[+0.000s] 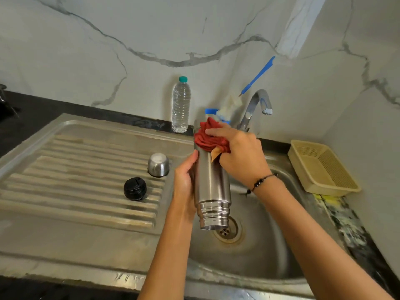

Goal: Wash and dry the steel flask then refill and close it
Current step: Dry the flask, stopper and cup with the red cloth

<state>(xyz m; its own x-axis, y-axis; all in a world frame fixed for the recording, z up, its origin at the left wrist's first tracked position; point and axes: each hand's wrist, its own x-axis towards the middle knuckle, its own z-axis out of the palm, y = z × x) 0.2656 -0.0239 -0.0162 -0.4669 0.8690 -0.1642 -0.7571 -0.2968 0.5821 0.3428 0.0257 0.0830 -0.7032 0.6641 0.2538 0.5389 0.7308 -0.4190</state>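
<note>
On the ribbed drainboard [65, 169] at the left lie the black stopper [135, 188] and, just beside it, the steel cup lid [158, 165], mouth down. Behind them a clear water bottle [181, 105] stands on the dark desk. The left hand [184, 180] has its grip clenched around the steel flask [213, 187], held inverted over the sink basin [259, 234], mouth toward the drain. The right hand [240, 152] grasps a bunched red cloth [211, 138] against the flask's upturned base. I judge the drying underway. A wet steel wall could slip through the left grip and strike the basin; hard rubbing could cause that.
</note>
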